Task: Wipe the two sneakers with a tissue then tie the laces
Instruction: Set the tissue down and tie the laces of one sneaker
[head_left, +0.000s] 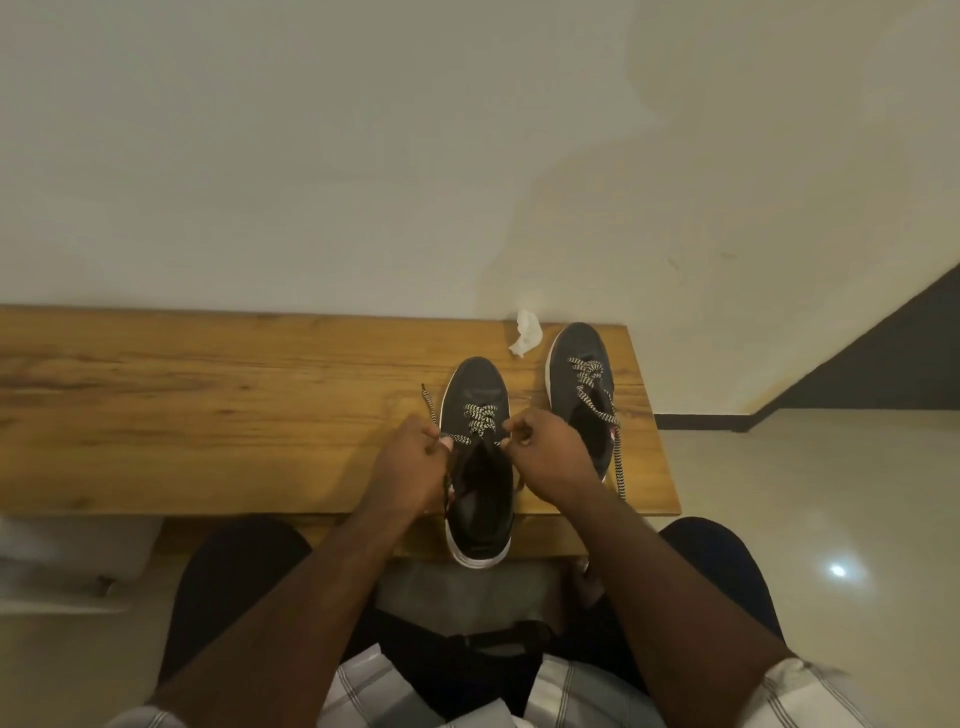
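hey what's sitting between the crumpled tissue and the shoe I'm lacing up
Nothing. In the head view, only bare wooden bench top lies between the crumpled tissue and the toe of the near sneaker, whose laces both hands hold.

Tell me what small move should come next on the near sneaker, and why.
Probably cross the two lace ends over the tongue to start the knot. The left hand and right hand each pinch a lace end at the near sneaker, pulled out to either side, with no knot visible. The tissue lies set aside by the far sneaker, whose laces hang loose.
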